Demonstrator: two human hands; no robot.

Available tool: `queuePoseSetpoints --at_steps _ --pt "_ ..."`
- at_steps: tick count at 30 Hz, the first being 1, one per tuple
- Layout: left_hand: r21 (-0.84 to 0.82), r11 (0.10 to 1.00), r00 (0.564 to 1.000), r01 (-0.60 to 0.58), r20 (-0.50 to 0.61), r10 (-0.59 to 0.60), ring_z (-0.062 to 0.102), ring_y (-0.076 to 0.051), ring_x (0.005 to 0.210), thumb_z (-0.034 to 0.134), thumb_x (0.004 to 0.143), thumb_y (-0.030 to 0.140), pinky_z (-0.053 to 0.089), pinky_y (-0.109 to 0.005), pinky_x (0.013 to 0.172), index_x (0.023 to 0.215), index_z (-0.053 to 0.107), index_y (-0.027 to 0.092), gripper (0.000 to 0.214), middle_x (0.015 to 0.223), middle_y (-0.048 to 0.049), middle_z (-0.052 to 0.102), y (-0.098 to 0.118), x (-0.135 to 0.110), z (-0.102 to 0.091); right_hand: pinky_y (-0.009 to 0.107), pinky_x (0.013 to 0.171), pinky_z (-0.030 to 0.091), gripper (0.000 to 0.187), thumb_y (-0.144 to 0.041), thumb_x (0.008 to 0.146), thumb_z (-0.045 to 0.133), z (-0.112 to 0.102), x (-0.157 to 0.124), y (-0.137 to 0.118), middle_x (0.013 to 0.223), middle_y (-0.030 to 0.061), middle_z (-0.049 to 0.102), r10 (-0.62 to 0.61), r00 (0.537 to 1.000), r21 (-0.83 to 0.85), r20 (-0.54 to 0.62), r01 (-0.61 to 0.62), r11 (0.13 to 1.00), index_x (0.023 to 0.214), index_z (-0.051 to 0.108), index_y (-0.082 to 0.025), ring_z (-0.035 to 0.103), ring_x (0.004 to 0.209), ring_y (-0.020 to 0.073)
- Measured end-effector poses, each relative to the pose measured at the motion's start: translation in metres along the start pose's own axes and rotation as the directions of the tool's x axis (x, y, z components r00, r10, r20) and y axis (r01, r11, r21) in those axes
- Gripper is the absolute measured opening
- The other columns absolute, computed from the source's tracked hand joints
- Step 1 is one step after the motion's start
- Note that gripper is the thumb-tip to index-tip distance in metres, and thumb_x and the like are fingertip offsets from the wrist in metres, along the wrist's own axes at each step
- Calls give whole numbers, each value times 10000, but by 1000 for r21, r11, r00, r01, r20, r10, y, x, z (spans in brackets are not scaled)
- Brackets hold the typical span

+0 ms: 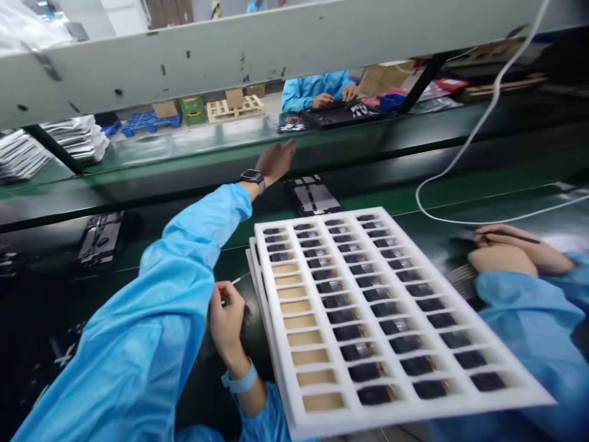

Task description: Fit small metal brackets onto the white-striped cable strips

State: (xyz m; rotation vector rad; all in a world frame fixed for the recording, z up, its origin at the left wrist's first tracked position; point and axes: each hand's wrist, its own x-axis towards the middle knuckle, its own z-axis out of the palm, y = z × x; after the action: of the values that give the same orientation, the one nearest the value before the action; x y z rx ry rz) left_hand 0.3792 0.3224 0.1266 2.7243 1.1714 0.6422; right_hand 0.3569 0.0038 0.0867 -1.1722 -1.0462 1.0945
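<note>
My left hand (277,161), a dark watch (252,177) on its wrist, is stretched far forward over the line, blurred, its fingers extended with nothing visible in them. Just below and right of it lies a flat black device (313,195) with grey panels. My right hand (227,319), wearing a pale blue wristband (242,379), is curled with fingers pinched beside my left sleeve; whatever it may hold is hidden. Close to its right stands a white foam tray (291,408), stacked on another, with rows of small dark parts (361,393); most of its left column shows bare slots.
Another device (101,238) lies on the dark green line at left. A co-worker's hands (519,248) rest at right; another person (317,89) works across. A long beam (276,46) and hanging white cable (494,92) cross the view. Stacked white sheets (76,138) stand far left.
</note>
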Motion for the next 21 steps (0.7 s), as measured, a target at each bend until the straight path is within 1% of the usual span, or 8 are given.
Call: queuePoseSetpoints --at_steps 3,5,6,8,9,11,18,21 --pt "85 988 990 -129 64 124 721 -324 1138 428 1059 97 472 -407 964 1449 650 145 452 1188 -190 787 26 24 51 376 585 413 418 -729 793 706 -203 50 -21 428 -72 554 -38 988 -51 -153 30 998 586 725 -366 614 661 247" --pt "107 971 971 -213 130 199 734 -331 1125 462 1024 62 482 -405 944 1460 639 129 475 1180 -199 787 37 28 84 406 604 394 308 -565 600 881 -350 82 -8 442 -37 601 -3 960 -295 -281 -83 952 484 683 -359 535 598 244" --pt "101 964 960 -246 159 228 737 -334 1121 484 1008 51 488 -406 937 1441 653 120 470 1182 -205 785 41 27 99 438 669 405 257 -512 632 853 -413 93 5 500 -3 656 12 919 -384 -394 -176 907 500 708 -347 534 632 255" --pt "93 944 930 -316 225 290 738 -335 1133 517 982 32 501 -408 934 1353 707 104 423 1198 -216 777 45 24 121 507 857 418 184 -385 746 748 -505 106 33 653 50 741 105 862 -374 -496 -322 870 581 761 -305 588 781 297" --pt "85 935 915 -345 254 315 736 -332 1146 535 967 21 506 -405 939 1290 737 98 389 1203 -219 774 46 23 128 521 921 405 178 -320 769 707 -532 109 46 691 56 751 129 850 -344 -510 -339 876 606 772 -292 595 821 299" --pt "76 912 882 -404 296 366 724 -329 1181 567 934 -2 513 -400 960 1204 768 87 348 1213 -223 767 47 23 133 528 991 379 188 -236 782 662 -552 110 62 735 54 761 143 849 -322 -508 -342 883 652 791 -280 601 873 301" --pt "89 905 906 -415 133 402 604 -338 1370 464 977 -2 512 -421 1043 1390 664 54 462 1382 -241 684 54 47 109 522 953 386 260 -248 827 632 -521 111 56 672 58 715 131 831 -297 -540 -334 894 608 765 -290 566 827 284" --pt "80 919 894 -387 276 353 633 -327 1350 493 983 32 518 -406 1061 1339 704 73 416 1406 -223 687 51 39 112 494 914 412 217 -244 777 656 -518 111 52 671 61 718 107 846 -339 -523 -322 884 592 759 -290 566 805 269"
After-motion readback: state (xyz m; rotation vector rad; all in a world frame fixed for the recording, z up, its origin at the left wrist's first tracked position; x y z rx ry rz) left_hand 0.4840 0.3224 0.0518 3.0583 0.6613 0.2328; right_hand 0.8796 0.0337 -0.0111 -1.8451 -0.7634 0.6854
